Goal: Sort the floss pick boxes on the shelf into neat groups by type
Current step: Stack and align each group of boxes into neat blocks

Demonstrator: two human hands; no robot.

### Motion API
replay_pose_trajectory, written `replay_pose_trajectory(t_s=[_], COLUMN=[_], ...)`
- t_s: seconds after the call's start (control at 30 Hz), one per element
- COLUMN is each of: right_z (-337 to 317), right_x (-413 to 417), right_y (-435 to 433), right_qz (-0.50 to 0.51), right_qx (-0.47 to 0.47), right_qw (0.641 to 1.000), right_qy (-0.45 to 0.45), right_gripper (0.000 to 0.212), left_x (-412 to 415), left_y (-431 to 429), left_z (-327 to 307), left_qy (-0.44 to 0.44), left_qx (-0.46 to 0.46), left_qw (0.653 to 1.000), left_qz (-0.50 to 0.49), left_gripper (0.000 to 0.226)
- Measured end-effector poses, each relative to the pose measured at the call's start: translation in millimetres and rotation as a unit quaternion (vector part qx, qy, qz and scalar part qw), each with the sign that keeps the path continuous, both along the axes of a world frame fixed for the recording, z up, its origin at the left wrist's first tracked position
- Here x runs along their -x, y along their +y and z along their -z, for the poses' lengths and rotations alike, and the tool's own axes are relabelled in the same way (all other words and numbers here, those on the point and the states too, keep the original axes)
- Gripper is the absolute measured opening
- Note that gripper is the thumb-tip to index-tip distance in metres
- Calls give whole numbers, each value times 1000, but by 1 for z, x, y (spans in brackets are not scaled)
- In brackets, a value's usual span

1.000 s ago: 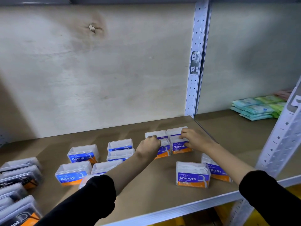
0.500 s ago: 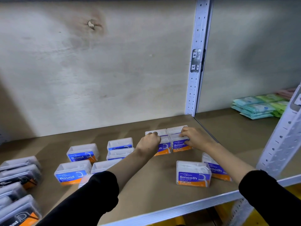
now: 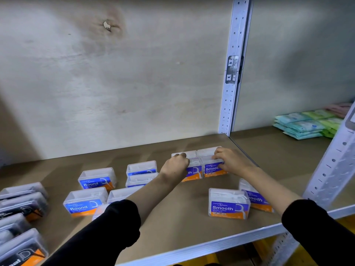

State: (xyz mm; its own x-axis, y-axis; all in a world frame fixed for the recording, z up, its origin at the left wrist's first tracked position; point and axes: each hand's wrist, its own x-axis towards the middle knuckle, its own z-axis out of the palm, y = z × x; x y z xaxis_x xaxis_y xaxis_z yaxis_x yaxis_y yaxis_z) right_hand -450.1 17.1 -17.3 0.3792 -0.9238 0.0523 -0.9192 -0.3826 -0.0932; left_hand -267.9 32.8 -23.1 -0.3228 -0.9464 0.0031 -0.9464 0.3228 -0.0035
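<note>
Four purple-and-orange "Smooth" boxes form a block at the shelf's back right. My left hand (image 3: 175,166) grips the front left Smooth box (image 3: 194,171), fingers curled over its top. My right hand (image 3: 233,160) holds the front right Smooth box (image 3: 212,169), thumb on its front. Two more clear-lidded boxes (image 3: 208,151) stand right behind them. Another Smooth box (image 3: 228,206) stands alone near the front edge, and one more (image 3: 256,199) is partly hidden by my right forearm. Several blue "Round" boxes (image 3: 97,179) sit in rows at mid-left.
Black-labelled boxes (image 3: 23,204) line the left edge. A white perforated upright (image 3: 232,73) divides the shelf at the back; another post (image 3: 330,164) stands at the right front. Teal and green soft packs (image 3: 305,124) are stacked on the neighbouring shelf. The shelf's metal front rim (image 3: 211,244) runs below.
Both hands have pushed the front pair of Smooth boxes slightly back against the rear pair. The hands remain on those boxes.
</note>
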Motion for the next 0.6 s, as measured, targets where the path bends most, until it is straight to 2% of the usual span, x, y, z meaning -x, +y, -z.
replay_pose_trajectory(t_s=[0.4, 0.53, 0.6], right_z=[-7, -22, -32], right_x=[3, 15, 26], right_y=[5, 14, 25], right_qz=[5, 32, 37], right_qx=[-10, -12, -36], right_qw=[1000, 999, 998], right_qy=[-11, -32, -32], right_gripper=[43, 39, 34], left_x=[-1, 6, 15], left_y=[4, 10, 18], left_z=[2, -9, -19], left_qy=[6, 34, 76], left_qx=[10, 14, -4], left_qw=[1000, 999, 995], left_qz=[-4, 27, 61], left_gripper=[40, 46, 47])
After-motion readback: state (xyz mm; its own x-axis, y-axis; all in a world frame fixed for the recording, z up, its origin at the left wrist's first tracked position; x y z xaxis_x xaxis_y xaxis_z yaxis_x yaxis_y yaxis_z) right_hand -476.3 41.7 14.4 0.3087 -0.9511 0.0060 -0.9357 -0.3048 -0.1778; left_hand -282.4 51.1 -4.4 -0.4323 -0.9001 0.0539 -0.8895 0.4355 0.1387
